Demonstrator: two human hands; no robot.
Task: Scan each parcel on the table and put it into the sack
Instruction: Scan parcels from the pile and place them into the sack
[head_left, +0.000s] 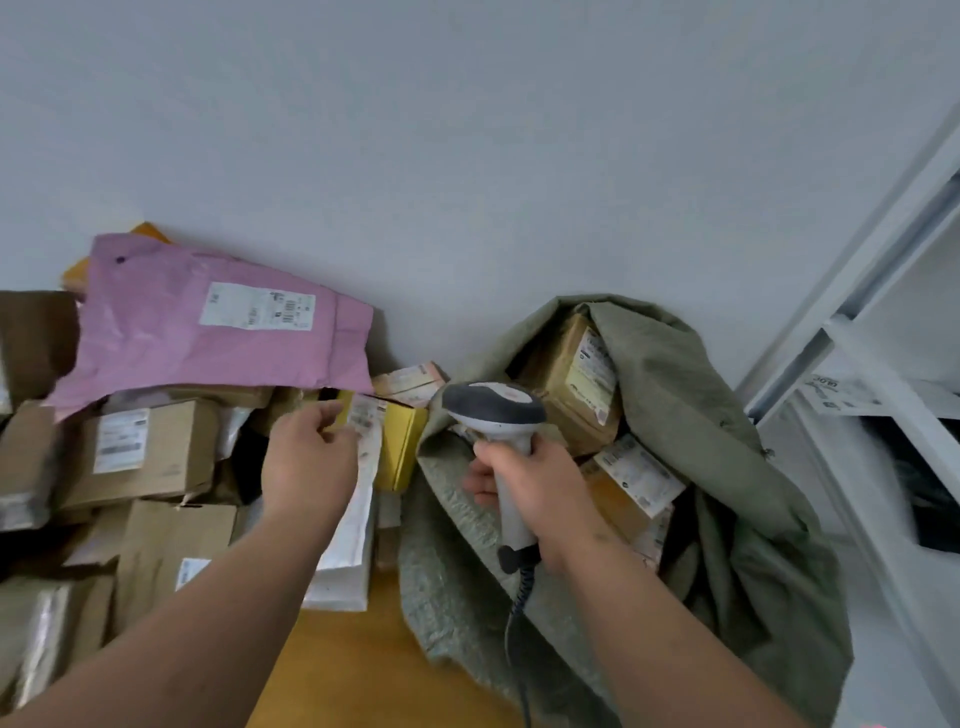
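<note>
My right hand grips the handle of a grey and white barcode scanner, its head held over the left rim of the green sack. Several labelled cardboard parcels lie inside the sack. My left hand reaches to a yellow box with a white label; its fingers curl at the box's left edge, but I cannot tell whether they hold it. A pink mailer bag lies on top of the pile of brown boxes to the left.
A white padded envelope lies under my left wrist on the wooden table. A grey wall stands behind everything. White shelving with a paper label stands at the right, close to the sack. The scanner's coiled cable hangs down.
</note>
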